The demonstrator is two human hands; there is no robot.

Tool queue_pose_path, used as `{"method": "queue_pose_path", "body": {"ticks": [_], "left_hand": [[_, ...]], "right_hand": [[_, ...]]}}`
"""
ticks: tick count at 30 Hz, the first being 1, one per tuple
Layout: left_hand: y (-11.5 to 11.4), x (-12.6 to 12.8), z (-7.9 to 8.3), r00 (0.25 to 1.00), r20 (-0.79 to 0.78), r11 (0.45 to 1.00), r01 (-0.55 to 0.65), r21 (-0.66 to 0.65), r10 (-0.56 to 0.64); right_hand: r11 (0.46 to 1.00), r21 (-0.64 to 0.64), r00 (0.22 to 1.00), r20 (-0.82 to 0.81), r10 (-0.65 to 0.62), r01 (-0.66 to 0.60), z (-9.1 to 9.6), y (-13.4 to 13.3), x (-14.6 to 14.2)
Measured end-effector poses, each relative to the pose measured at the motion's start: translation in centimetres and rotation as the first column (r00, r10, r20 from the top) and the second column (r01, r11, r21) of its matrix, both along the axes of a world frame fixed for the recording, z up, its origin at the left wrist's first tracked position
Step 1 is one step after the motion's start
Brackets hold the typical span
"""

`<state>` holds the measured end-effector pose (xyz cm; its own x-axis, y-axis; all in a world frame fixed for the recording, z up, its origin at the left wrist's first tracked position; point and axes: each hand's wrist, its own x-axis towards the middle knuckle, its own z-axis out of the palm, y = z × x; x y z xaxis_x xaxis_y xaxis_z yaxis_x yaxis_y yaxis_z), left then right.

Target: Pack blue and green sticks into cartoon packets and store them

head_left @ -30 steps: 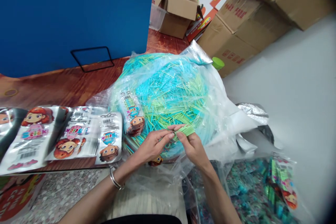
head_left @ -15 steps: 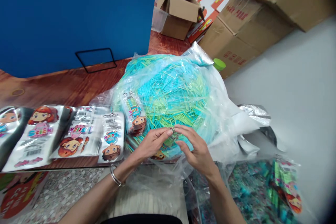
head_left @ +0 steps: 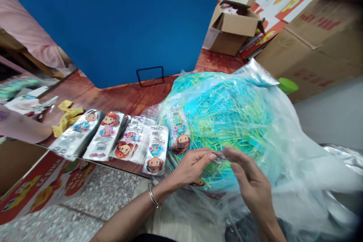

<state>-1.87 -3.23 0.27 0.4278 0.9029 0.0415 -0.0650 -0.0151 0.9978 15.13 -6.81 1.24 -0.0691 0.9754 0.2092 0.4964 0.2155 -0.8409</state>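
Observation:
My left hand [head_left: 195, 164] is closed, thumb and fingers pinching the edge of a clear plastic pouch [head_left: 198, 182] whose printed face shows below the wrist. My right hand [head_left: 252, 176] is beside it, thumb and fingers apart, fingertips close to the pouch's edge; whether they touch it is blurred. Both are over a large clear bag [head_left: 295, 128] heaped with thin blue and green sticks [head_left: 227, 98]. A filled pouch with a cartoon face [head_left: 179, 130] lies on the heap's left side. A silver bangle [head_left: 153, 195] circles my left wrist.
Stacks of printed pouches [head_left: 106, 136] line the table's front edge at left, with yellow strips [head_left: 66, 115] and scissors [head_left: 49, 102] beyond. A blue panel [head_left: 127, 19] stands behind, with a black wire stand [head_left: 150, 76]. Cardboard boxes [head_left: 239, 26] and a green cup [head_left: 287, 85] are at right.
The view has swung left, so everything sits farther right and more of the table's left end shows. My hands stay over the sticks, with the left still pinching the pouch.

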Motion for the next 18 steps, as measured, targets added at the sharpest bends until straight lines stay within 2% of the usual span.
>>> {"method": "queue_pose_path", "body": {"ticks": [1,3,5,7,9,10,11,12,13,14,16,18], "left_hand": [[-0.1,-0.1,0.3,0.996,0.041,0.996,-0.083,-0.022,0.083],[-0.1,-0.5,0.8,0.97,0.084,0.973,-0.225,-0.049,0.228],[0.0,-1.3,1.0,0.947,0.059,0.948,-0.315,-0.037,0.317],[0.5,-2.9,0.6,0.904,-0.021,0.905,-0.426,0.013,0.426],[1.0,-5.6,-0.5,0.8,-0.169,0.818,-0.562,0.124,0.576],[1.3,-7.1,-1.3,0.69,-0.282,0.745,-0.627,0.227,0.666],[1.5,-8.6,-2.1,0.578,-0.42,0.711,-0.621,0.331,0.7],[1.6,-10.0,-2.9,0.453,-0.557,0.703,-0.591,0.397,0.696],[1.7,-11.2,-3.6,0.34,-0.667,0.714,-0.556,0.426,0.663],[1.7,-12.1,-4.2,0.261,-0.741,0.744,-0.499,0.445,0.619],[1.5,-12.9,-4.8,0.143,-0.818,0.792,-0.39,0.47,0.557],[1.4,-12.7,-5.0,0.089,-0.857,0.833,-0.307,0.461,0.507]], "right_hand": [[0.999,-0.027,0.998,-0.044,-0.041,0.04,-0.3,0.0,-0.5],[0.995,-0.102,0.998,-0.061,-0.013,0.007,-0.9,0.0,-1.7],[0.981,-0.181,0.997,-0.031,0.067,-0.072,-1.3,0.6,-3.1],[0.969,-0.233,0.997,-0.037,0.07,-0.077,-1.4,1.8,-4.4],[0.964,-0.261,0.996,-0.085,0.021,-0.043,-1.3,3.6,-5.6],[0.963,-0.267,0.992,-0.126,-0.003,-0.031,-1.3,4.7,-6.1],[0.963,-0.266,0.987,-0.161,-0.015,-0.029,-1.3,5.8,-6.6],[0.966,-0.258,0.983,-0.182,-0.026,-0.023,-1.4,6.8,-7.2],[0.966,-0.258,0.981,-0.191,-0.021,-0.03,-1.6,7.7,-7.7],[0.965,-0.257,0.983,-0.184,-0.002,-0.046,-1.8,8.5,-8.3],[0.973,-0.225,0.994,-0.11,0.028,-0.052,-2.5,9.5,-9.3],[0.99,-0.136,1.0,0.018,0.021,-0.018,-3.5,10.0,-10.2]]}}
